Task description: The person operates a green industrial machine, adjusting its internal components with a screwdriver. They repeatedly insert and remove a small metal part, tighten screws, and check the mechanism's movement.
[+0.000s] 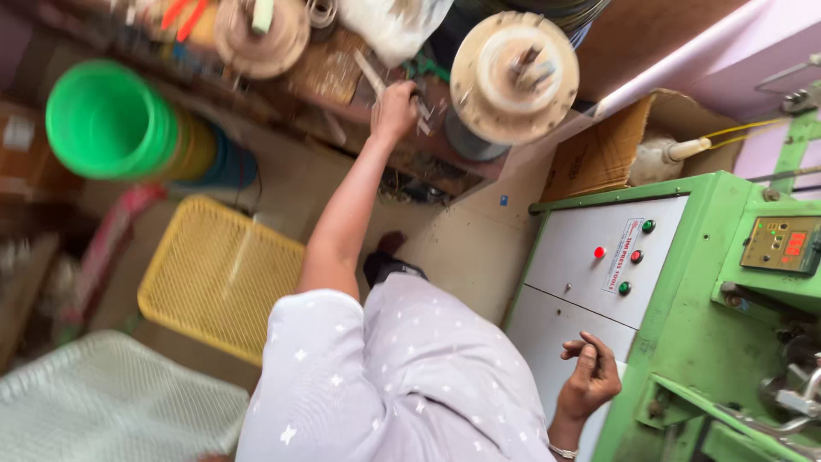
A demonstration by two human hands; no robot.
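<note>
Head view: our left hand [395, 109] at 12 o'clock closes its grip on thin sticks [422, 109] on the tabletop [342, 85]; our right hand [588, 376] at 5 o'clock curls loosely, holding nothing.

The low wooden bench [359, 103] at the top carries two round cream discs [513, 77], thin sticks [372, 73] and a white bag [393, 26]. On the floor [462, 248] stand a yellow mesh basket [218, 274], stacked green tubs [111, 120], a white mesh basket [111, 402], a cardboard box [607, 150] and the green machine [684, 325].
</note>
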